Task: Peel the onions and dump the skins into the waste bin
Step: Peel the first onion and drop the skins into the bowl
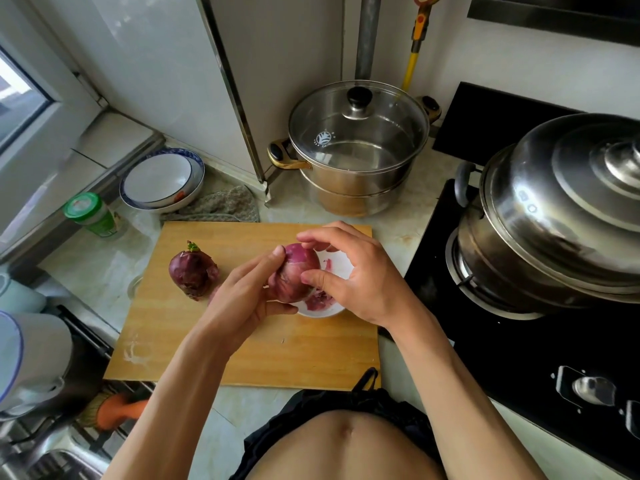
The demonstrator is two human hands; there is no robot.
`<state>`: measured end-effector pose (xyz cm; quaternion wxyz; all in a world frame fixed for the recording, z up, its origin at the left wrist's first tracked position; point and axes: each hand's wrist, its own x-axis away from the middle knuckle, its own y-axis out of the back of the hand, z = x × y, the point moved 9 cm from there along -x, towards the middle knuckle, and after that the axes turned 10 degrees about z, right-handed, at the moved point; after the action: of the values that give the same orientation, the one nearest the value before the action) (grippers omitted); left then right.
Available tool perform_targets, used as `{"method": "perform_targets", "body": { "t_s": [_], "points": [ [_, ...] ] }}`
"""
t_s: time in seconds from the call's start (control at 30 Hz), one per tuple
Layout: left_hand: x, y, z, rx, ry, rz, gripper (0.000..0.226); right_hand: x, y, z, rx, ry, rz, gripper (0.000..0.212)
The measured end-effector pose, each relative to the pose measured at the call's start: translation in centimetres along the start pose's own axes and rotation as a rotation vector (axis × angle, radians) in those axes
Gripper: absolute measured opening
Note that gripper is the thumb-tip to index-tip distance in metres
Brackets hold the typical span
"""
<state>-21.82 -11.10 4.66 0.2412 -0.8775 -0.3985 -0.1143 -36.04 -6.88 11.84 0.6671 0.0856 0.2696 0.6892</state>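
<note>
Head view shows us holding a red onion over a white bowl of skins on the cutting board, left hand cupping it, right hand pinching its side, a second onion lying beside.

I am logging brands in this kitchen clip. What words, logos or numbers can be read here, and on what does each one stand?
None reads clearly.
Glass pot lid: a white leaf-like logo with small lettering arched round it, too small to read.
Green-capped jar: a printed label, too blurred to read.
Steel steamer pot on the stove: small marks on its side, not legible.
The onion in both hands and the cutting board bear no text.
</note>
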Motion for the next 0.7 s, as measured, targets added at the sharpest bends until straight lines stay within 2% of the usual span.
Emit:
{"method": "perform_targets", "body": {
  "t_s": [0.17, 0.37, 0.7],
  "points": [
    [0.08, 0.12, -0.06, -0.049, 0.012, -0.003, 0.05, -0.03, -0.35, -0.04, 0.04, -0.021, 0.036, 0.039],
    [0.2, 0.05, -0.25, -0.082, 0.027, 0.006, 0.05, -0.09, -0.68, -0.14, 0.018, -0.041, 0.077, 0.045],
    [0.17, -0.11, -0.04, -0.093, 0.058, -0.012, 0.05, -0.13, -0.42, -0.08, 0.061, -0.045, 0.085, 0.043]
  ]
}}
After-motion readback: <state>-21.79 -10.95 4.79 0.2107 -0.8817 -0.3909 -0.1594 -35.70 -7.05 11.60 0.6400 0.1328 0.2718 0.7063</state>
